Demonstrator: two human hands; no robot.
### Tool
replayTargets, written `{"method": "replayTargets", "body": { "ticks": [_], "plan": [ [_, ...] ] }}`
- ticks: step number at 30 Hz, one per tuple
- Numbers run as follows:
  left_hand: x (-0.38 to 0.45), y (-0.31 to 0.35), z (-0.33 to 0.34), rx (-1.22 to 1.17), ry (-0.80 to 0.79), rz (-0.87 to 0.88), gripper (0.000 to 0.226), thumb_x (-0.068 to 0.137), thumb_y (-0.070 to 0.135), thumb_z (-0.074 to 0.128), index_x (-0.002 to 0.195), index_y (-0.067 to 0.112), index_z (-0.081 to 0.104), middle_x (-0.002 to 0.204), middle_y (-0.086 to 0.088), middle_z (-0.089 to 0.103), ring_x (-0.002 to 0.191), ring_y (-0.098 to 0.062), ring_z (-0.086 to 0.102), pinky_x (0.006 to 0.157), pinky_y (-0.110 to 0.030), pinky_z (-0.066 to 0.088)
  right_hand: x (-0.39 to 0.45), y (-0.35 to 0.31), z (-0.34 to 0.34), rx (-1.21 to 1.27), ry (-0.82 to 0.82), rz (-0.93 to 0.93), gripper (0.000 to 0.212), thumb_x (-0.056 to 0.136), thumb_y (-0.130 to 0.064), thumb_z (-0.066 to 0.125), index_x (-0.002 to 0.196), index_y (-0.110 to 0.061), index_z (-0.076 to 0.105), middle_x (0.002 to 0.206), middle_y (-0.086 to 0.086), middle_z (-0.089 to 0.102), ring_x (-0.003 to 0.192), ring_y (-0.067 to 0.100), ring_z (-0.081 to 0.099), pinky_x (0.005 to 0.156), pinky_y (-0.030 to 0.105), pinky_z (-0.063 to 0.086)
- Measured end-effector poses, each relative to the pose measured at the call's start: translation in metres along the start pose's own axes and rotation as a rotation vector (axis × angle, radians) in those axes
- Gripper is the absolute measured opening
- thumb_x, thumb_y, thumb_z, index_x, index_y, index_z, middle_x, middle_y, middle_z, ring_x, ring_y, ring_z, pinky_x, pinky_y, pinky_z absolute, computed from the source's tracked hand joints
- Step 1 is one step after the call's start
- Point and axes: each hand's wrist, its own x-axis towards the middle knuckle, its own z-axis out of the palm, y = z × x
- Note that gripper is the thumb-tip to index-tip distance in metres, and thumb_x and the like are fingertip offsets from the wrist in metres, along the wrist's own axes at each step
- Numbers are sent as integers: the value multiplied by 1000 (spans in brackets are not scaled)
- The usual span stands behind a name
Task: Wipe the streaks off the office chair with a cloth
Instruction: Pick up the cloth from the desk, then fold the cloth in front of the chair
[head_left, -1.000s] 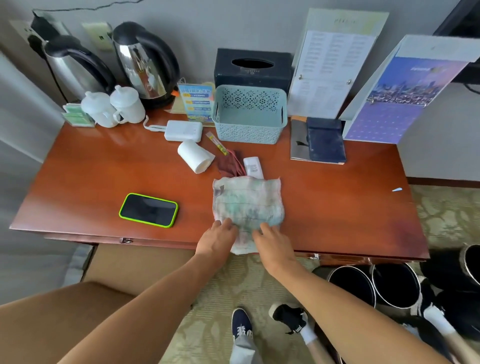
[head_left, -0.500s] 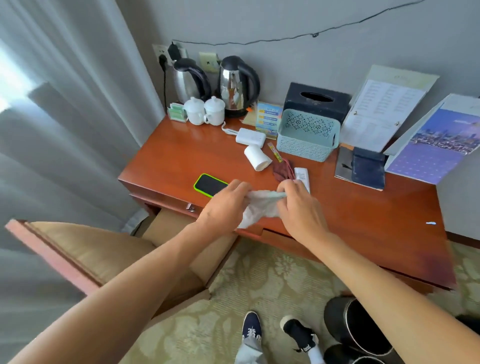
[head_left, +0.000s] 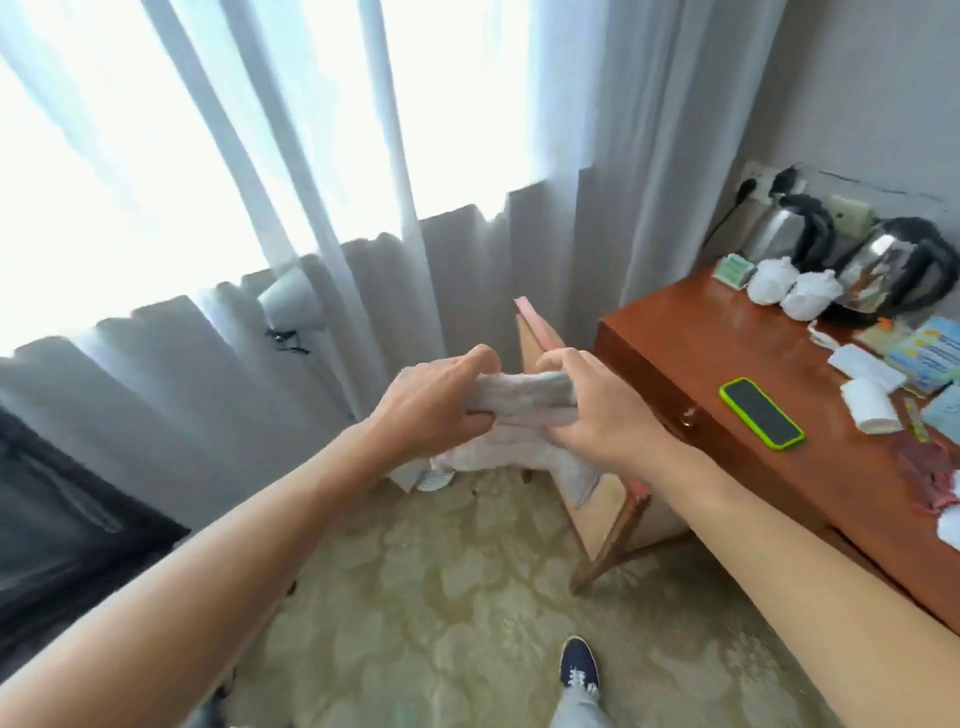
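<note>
Head view. We hold the cloth (head_left: 519, 410) up in the air in front of us, off the table (head_left: 727, 364) and beyond its left end, over the patterned carpet (head_left: 441, 597). Our left hand (head_left: 436, 400) has fingers curled round the cloth's left part; our right hand (head_left: 592, 405) grips the right part, thumb underneath. The cloth is bunched into a roll between the two hands, with loose folds hanging below them.

The chair (head_left: 582, 488) stands just past the hands, beside the table's left end: tan upholstery, pink-red top edge, wooden leg frame. The hanging cloth partly hides it; we cannot tell whether they touch.

On the table: a phone in a green case (head_left: 761, 412) near the front edge, a small white roll (head_left: 872, 405) just beyond it, two white cups (head_left: 795, 288) and two steel kettles (head_left: 852, 249) at the back left corner. Objects at the right frame edge are blurred.

Pale curtains (head_left: 311, 208) fill the window side. One navy shoe (head_left: 579, 670) shows on the carpet.
</note>
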Motion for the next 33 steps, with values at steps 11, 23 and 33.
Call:
{"method": "replayTargets", "body": {
  "ticks": [11,23,33],
  "plan": [
    [-214,-169,-73,-789,410,-654,36,75,46,67,70,11,64,60,8,50,59,-11,46,59,-29,37,82,-199,135,293,-268,-277,26,95,-38,72,78,-18,67,67,-1,63,66,15,57,65,34,46],
    [-390,-272,-74,-1324,959,-949,58,83,55,83,113,6,78,116,-24,58,102,-34,53,99,-52,47,121,-369,298,591,-806,-258,24,94,-24,76,101,-2,69,85,1,70,77,11,65,73,26,54],
    [-458,-352,-81,-1147,1045,-1234,45,98,40,69,107,-3,77,105,-18,79,104,-33,76,98,-45,60,148,-439,426,560,-974,-305,10,93,-25,76,92,-15,74,81,-5,74,74,8,67,70,28,56]
  ]
}}
